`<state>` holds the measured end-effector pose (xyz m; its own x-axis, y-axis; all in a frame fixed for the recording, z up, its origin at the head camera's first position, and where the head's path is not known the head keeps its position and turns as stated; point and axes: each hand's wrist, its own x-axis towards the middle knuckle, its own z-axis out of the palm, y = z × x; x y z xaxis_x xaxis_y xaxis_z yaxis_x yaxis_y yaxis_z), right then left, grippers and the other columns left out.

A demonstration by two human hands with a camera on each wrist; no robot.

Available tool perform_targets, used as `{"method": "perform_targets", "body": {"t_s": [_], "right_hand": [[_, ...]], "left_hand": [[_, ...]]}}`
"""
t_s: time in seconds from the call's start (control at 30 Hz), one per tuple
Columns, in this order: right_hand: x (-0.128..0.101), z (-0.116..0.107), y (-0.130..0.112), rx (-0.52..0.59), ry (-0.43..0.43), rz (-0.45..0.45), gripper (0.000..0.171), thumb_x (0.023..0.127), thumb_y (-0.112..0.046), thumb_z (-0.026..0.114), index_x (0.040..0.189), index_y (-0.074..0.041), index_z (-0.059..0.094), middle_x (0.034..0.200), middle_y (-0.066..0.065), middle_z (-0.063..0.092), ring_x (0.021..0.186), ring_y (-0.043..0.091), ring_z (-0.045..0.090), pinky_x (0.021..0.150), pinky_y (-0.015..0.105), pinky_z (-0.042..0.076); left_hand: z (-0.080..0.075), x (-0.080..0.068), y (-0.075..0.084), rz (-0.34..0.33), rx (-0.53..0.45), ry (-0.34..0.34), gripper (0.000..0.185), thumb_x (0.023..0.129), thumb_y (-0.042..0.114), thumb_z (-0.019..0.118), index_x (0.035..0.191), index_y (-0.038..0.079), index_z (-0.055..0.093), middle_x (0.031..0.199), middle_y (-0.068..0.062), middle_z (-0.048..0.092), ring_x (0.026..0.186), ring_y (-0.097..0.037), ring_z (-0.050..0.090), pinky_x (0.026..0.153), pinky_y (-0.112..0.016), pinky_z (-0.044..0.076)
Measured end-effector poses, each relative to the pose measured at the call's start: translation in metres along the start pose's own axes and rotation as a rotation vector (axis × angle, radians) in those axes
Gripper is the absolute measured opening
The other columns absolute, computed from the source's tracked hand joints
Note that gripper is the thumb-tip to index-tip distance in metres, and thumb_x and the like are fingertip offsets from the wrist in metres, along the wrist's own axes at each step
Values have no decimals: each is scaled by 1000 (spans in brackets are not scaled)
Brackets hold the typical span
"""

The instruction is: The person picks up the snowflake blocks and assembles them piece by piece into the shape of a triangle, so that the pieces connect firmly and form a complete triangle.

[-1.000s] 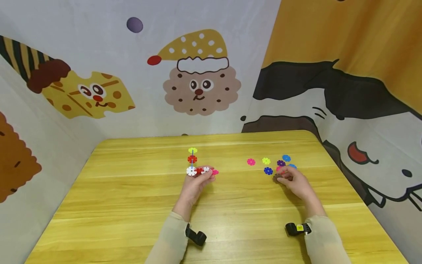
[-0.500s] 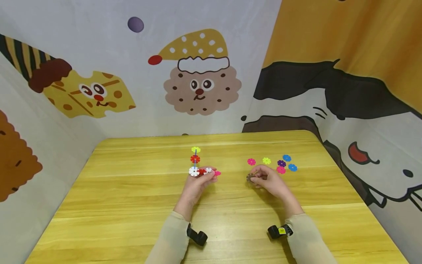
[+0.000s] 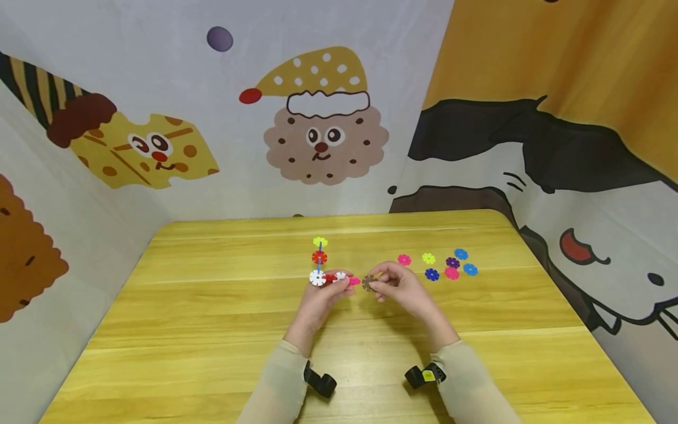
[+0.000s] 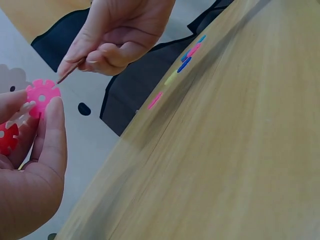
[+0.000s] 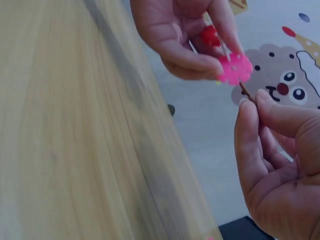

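Note:
My left hand (image 3: pixel 321 301) pinches a chain of notched snowflake discs near its right end. A pink disc (image 4: pixel 42 97) ends the chain beyond the fingertips. Along it follow white and red discs, then a white disc (image 3: pixel 318 278) at the corner. From there a red disc (image 3: pixel 319 257) and a yellow-green disc (image 3: pixel 320 241) stand in line, joined by thin blue discs seen edge-on. Between thumb and forefinger my right hand (image 3: pixel 401 288) pinches a brown notched disc (image 3: pixel 368 283). Its edge is right at the pink disc's rim in the right wrist view (image 5: pixel 246 91).
Loose discs lie on the wooden table (image 3: pixel 212 330) to the right: pink (image 3: pixel 404 259), yellow-green (image 3: pixel 428 258), dark blue (image 3: pixel 432 274), purple (image 3: pixel 452 262), another pink (image 3: pixel 452 273) and two light blue. A cartoon-printed curtain (image 3: pixel 222 118) hangs behind the table's far edge.
My right hand has carried the brown disc leftward from the loose discs to the chain's pink end. The left hand has shifted slightly right with the chain.

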<state>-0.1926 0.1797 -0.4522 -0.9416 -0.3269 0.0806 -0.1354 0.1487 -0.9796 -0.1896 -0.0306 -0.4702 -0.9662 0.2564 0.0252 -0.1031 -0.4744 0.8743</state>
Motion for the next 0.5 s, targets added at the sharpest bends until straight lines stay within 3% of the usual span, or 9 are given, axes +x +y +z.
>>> {"method": "perform_targets", "body": {"t_s": [0.5], "right_hand": [[1,11,-5,116,35,17,26,87,-2,61,110,7,54,83,17,59,65,16,59,61,30,54]], "left_hand": [[1,1,-4,15,11,-11,29,85,1,62,108,-16,54,95,-15,64,92,-39,60,81,-37,51]]}}
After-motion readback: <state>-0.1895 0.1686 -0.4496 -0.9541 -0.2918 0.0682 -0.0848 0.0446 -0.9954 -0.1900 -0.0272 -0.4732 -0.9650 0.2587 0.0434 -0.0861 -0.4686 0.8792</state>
